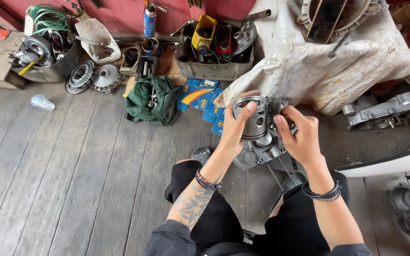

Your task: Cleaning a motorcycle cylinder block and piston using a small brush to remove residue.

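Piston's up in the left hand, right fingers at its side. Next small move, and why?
Probably steady the piston with the left hand while the right hand works at its side: the right fingertips already sit there, above the engine case.

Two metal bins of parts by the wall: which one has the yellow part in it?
The rectangular bin in the middle, right of the blue spray can. The round tub at far left holds a green hose coil instead.
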